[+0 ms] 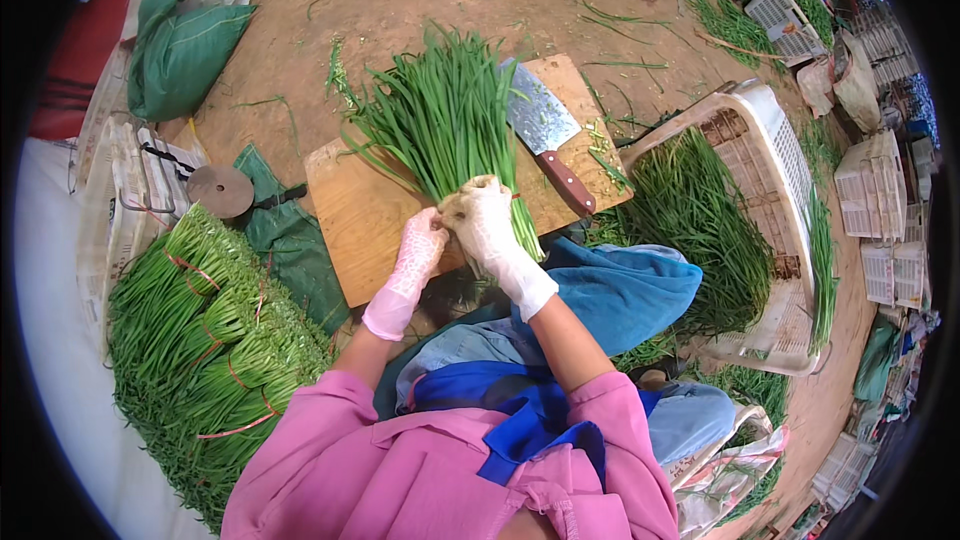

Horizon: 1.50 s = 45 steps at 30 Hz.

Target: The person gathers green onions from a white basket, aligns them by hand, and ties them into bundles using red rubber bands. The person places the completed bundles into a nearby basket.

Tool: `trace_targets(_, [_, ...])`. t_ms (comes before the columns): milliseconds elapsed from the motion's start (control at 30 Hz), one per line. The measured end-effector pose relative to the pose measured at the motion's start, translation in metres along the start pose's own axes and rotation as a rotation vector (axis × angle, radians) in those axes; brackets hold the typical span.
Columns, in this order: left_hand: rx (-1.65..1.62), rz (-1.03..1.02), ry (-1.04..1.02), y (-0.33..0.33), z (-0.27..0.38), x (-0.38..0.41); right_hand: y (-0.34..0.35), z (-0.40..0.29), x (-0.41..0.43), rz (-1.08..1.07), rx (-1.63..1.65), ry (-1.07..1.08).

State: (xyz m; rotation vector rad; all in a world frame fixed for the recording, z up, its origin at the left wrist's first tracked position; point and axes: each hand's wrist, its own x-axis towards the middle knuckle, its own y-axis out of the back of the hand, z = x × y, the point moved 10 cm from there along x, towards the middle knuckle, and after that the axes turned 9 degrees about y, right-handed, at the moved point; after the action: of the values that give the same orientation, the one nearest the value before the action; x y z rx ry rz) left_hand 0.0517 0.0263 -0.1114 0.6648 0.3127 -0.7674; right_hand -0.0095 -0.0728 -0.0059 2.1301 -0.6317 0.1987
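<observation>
My right hand point(487, 223), in a stained whitish glove, grips a bundle of green Chinese chives point(450, 112) near its cut ends. A thin red tie point(516, 196) shows at the bundle's right edge. My left hand point(415, 255), in a patterned pink glove, has its fingertips bent together against the right hand's fingers; what they pinch is hidden. The bundle lies across a wooden cutting board point(375, 229), leaves pointing away from me. Right of it rests a cleaver point(544, 116) with a brown handle, blade pointing away, among chopped bits.
Tied chive bundles point(217, 315) are stacked at left, beside a round disc point(220, 190) and a green sack point(184, 52). A tipped plastic crate point(795, 187) at right holds loose chives point(694, 240). More crates point(870, 184) stand farther right. A blue cloth point(615, 289) covers my knee.
</observation>
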Motion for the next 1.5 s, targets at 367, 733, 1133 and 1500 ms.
trace_targets(367, [-0.563, -0.113, 0.212, 0.023, -0.020, -0.019, -0.040, 0.036, -0.021, 0.189, 0.332, -0.211])
trace_targets(733, [-0.466, -0.217, 0.087, 0.022, -0.004, -0.014, -0.008, -0.003, -0.008, 0.177, -0.083, -0.024])
trace_targets(1133, [-0.134, -0.192, -0.095, 0.037, 0.054, -0.021, 0.038, -0.018, -0.017, -0.128, -0.350, -0.277])
trace_targets(1500, [-0.504, -0.529, -0.019, -0.002, 0.113, -0.065, -0.008, 0.024, -0.055, -0.255, -0.329, -0.659])
